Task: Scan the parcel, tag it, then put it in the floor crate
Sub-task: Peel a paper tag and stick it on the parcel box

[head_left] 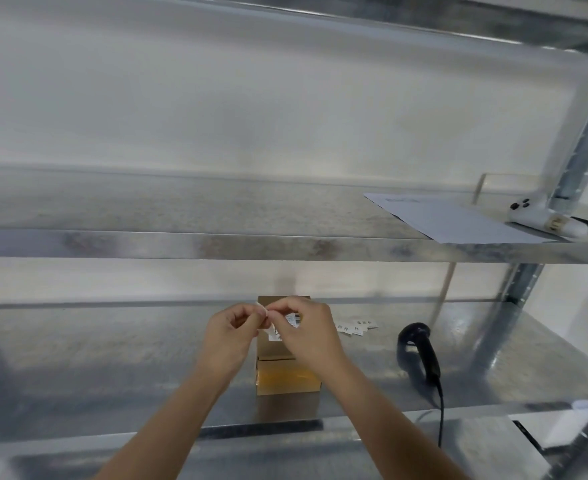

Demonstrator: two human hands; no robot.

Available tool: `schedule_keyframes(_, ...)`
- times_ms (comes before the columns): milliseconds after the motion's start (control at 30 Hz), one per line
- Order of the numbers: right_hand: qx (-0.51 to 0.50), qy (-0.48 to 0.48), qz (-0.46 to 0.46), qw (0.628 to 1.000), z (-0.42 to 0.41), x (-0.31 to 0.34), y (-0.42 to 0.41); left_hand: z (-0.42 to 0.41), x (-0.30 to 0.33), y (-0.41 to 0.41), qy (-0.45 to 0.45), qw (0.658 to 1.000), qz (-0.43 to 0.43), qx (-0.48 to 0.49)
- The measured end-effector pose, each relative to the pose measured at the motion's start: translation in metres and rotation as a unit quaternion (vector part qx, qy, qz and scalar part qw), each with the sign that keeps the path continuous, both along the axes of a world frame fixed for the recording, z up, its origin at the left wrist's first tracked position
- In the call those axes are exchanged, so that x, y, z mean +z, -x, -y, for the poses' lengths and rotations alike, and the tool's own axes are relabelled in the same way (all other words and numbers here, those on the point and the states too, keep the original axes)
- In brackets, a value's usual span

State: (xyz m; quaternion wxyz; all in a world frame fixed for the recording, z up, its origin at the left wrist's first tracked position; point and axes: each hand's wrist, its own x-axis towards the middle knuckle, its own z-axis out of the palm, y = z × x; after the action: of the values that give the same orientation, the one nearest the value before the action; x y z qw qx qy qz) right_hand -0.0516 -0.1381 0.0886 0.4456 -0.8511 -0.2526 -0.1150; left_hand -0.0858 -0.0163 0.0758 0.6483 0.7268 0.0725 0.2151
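Galvanised steel shelving (285, 245) fills the view, and on its lower deck, just below centre, stands the small brown cardboard parcel (287, 374) with a white barcode label on top. Above it both hands meet: the left hand (228, 336) and the right hand (308, 332) each pinch, with closed fingertips, a small white paper tag (264, 310), apparently peeling or separating it over the box. At about three o'clock from the parcel lie more loose white tags (356, 327), and further that way rests the black corded handheld scanner (420, 355). On the upper shelf at two o'clock sit a white sheet of paper (458, 218) and a white handheld device (545, 218). No floor crate is in view. I judge tagging is underway; the thin tag could curl, tear or stick to fingers, or land over the barcode.
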Motion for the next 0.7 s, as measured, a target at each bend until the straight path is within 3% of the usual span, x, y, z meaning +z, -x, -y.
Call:
schedule_keyframes(100, -0.022, -0.020, -0.023, 0.999, -0.003, -0.002, 0.000, 0.001, -0.002, 0.000, -0.036, 0.999, 0.014, 0.011)
schedule_keyframes(167, -0.047, -0.085, -0.076, 0.992, -0.004, -0.001, 0.000, 0.002, -0.003, 0.000, -0.056, 0.998, 0.015, 0.015)
schedule_keyframes(333, -0.116, -0.302, -0.213, 0.922, 0.005, 0.006, -0.005, -0.005, -0.014, -0.002, -0.057, 0.998, -0.011, 0.036)
schedule_keyframes(500, -0.159, -0.330, -0.207, 0.907, 0.017, 0.005, -0.008, -0.027, -0.036, -0.007, -0.028, 0.995, -0.060, 0.069)
schedule_keyframes(700, -0.185, -0.341, -0.178, 0.904, 0.015, 0.007, -0.018, -0.044, -0.050, -0.017, -0.053, 0.991, -0.090, 0.084)
